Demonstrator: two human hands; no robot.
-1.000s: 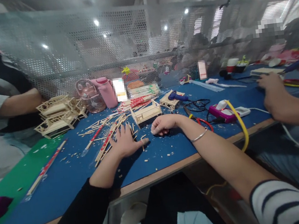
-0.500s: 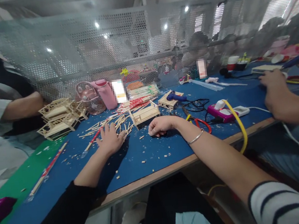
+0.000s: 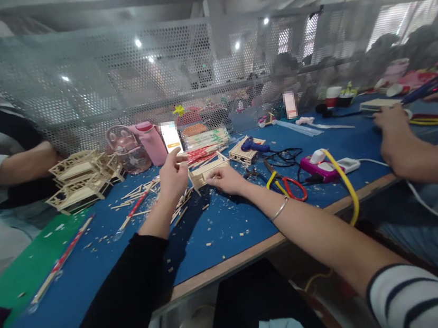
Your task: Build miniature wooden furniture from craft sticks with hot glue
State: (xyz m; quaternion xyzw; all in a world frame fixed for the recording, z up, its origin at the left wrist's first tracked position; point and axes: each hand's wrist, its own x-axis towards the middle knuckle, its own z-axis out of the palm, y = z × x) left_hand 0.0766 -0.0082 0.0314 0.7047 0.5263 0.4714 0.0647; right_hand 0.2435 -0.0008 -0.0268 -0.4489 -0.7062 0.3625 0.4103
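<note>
My left hand [image 3: 173,177] is raised over the loose sticks, its fingers apart and close to the lit phone [image 3: 171,137]; whether they touch the screen I cannot tell. My right hand [image 3: 227,180] is at the front of a small wooden stick model [image 3: 200,176] shaped like a bed or bench, with thumb and fingers closed on its front edge. Part of the model is hidden behind that hand. Thin wooden sticks [image 3: 136,191] lie scattered left of the model. Behind it to the right, a blue glue gun [image 3: 254,144] rests on another wooden piece [image 3: 239,154].
Finished-looking wooden models [image 3: 81,181] are stacked at the left beside a pink bottle [image 3: 151,143]. Pliers with red and yellow handles [image 3: 294,189] and a purple power strip [image 3: 321,168] lie at the right. A co-worker's hand [image 3: 393,124] works further right. A mesh panel [image 3: 112,76] stands behind.
My left hand has lifted off the sticks and moved forward toward the phone. My right hand has moved from the tabletop up to the wooden model's front edge.
</note>
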